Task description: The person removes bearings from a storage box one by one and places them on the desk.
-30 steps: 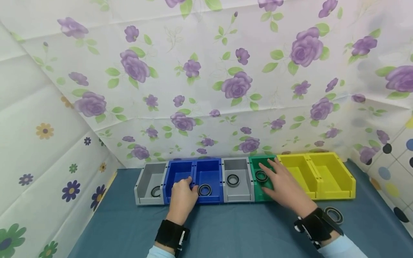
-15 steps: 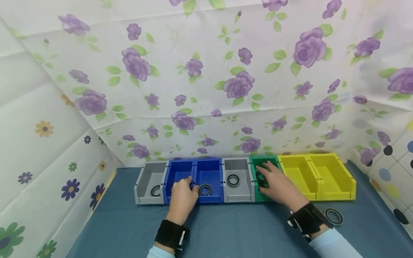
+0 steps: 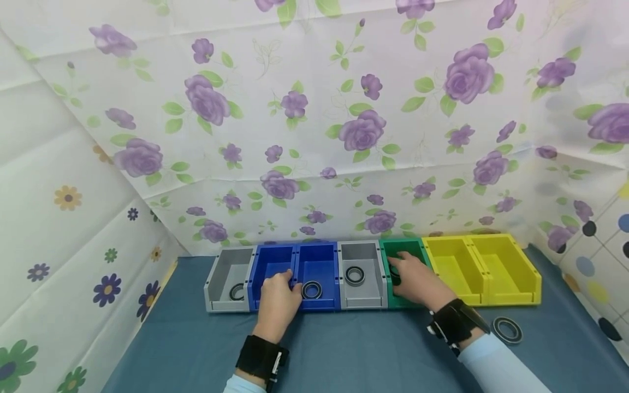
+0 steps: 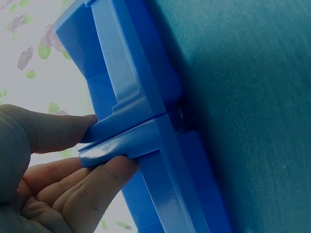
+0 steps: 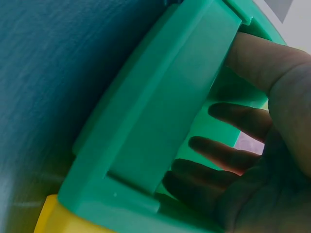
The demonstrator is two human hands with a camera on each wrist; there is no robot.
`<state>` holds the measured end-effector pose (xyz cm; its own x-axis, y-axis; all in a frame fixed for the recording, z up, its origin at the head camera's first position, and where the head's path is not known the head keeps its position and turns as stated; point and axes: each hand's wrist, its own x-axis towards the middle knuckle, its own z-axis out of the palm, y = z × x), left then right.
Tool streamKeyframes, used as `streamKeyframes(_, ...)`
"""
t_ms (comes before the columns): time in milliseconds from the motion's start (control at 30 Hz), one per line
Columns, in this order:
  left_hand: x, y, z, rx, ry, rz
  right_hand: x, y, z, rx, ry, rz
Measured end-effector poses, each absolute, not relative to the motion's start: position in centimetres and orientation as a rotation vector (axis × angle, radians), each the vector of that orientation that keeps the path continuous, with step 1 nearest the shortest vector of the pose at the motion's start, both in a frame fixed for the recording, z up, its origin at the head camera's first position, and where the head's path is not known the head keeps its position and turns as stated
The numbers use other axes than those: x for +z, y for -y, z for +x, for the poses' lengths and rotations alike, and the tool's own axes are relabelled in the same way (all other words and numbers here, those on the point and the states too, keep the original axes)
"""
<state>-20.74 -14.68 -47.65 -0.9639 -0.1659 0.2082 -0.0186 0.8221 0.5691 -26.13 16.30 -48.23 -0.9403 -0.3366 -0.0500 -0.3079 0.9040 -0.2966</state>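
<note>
My left hand [image 3: 279,297] pinches the adjoining side walls of two blue bins [image 4: 124,136], thumb on one side and fingers on the other. A bearing [image 3: 312,290] lies flat in the right-hand blue bin, beside the thumb. Inside the green bin [image 3: 407,248] is my right hand [image 3: 417,279], its fingers apart and reaching down over a dark bearing [image 3: 395,273]. Most of that bearing is covered by the hand. The right wrist view shows the thumb and fingers spread behind the green bin's front wall [image 5: 160,107], with the bearing out of sight.
Bearings also lie in the left grey bin [image 3: 216,281] and the middle grey bin [image 3: 371,292]. Two yellow bins [image 3: 511,297] close the row on the right. A larger bearing [image 3: 507,331] rests on the blue cloth [image 3: 354,349], near the right forearm.
My right hand has moved left and lower into the green bin, and its fingers have drawn in around the bearing there. The left hand stays at the blue bins.
</note>
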Motion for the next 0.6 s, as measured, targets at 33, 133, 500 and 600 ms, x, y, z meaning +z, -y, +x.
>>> streamKeyframes(33, -47.67, 14.69, -20.73, -0.862, 2.758, 0.144, -48.28, -16.25, -26.24, -0.436, -2.961, -0.499)
streamKeyframes(133, -47.78, 14.68, -20.73, -0.869, 2.761, 0.153, -48.40, -16.18, -26.46, -0.418, -2.945, -0.491)
streamKeyframes(500, -47.70, 14.76, -20.77, -0.870, 2.764, 0.155, -48.94, -16.07, -26.79, -0.348, -2.903, -0.477)
streamKeyframes(600, -47.68, 14.74, -20.80, -0.877, 2.767, 0.157, -49.02, -16.08, -26.83, -0.334, -2.893, -0.474)
